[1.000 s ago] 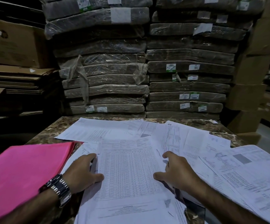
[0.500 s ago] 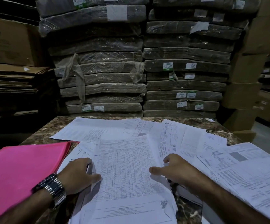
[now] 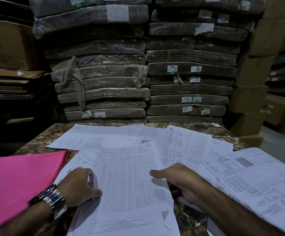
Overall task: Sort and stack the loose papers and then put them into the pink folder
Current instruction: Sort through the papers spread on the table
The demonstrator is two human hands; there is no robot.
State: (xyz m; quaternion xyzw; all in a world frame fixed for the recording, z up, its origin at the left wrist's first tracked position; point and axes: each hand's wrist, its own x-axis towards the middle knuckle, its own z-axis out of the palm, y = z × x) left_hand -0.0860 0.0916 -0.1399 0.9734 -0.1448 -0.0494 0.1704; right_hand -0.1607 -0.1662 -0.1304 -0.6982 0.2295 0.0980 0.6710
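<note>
Loose papers (image 3: 196,147) cover the desk (image 3: 36,143), the pink folder (image 3: 19,181) cut off at its left edge. The left hand (image 3: 80,186) pinches the printed sheet (image 3: 126,176) by its edge; the right hand (image 3: 181,183) has its fingers hidden under paper, grip unclear

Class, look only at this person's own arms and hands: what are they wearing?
The left hand has a silver metal-link wristwatch at the wrist. The right hand has nothing on its wrist. Both forearms are bare, with no sleeves in view, and there are no gloves.
</note>
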